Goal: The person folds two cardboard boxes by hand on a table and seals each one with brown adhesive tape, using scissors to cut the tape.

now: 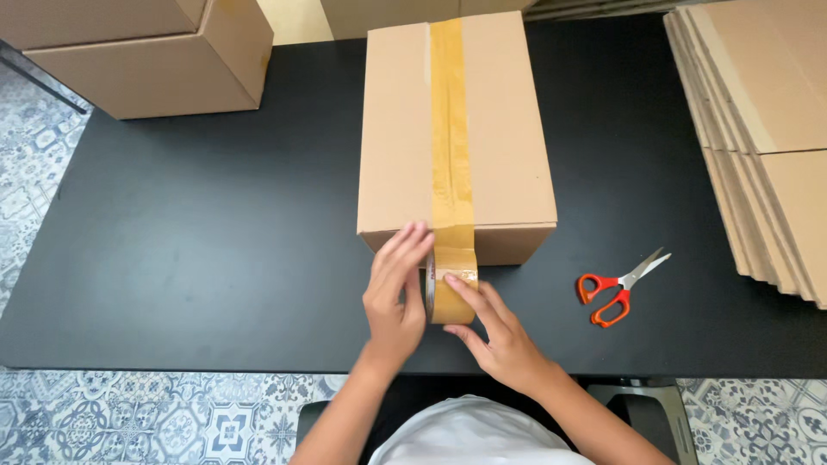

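- Black table (215, 250): its far edge is hidden by boxes.
- Cardboard box (508, 129), middle, seam taped brown; its far end is cut off.
- Left hand (394, 293) and right hand (500, 331) grasp the tape roll (451, 288) at the box's near face, partly covering it.
- Orange scissors (616, 288) lie well right.

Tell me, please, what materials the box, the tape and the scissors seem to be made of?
The box looks like plain brown corrugated cardboard, matte, with folded edges. The tape seems a glossy tan plastic film: it shines and wrinkles along the seam. The scissors appear to have bright metal blades and smooth orange-red handles, probably plastic.
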